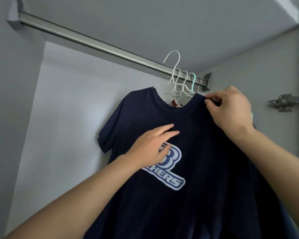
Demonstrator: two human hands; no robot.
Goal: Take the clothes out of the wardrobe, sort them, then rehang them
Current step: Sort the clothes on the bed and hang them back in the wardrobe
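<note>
A navy T-shirt with a blue-and-white logo hangs on a white hanger whose hook stands clear of the metal rail. My right hand pinches the shirt's shoulder seam beside the collar. With straight fingers, my left hand lies flat on the shirt's chest just above the logo. Behind the shirt, several more hangers, white and one mint green, hang on the rail at its right end. A bit of red-and-white cloth shows through the collar.
The rail runs from upper left to a bracket at the right wall. A metal door hinge sits on the right side panel. The wardrobe's back wall and the left stretch of rail are bare.
</note>
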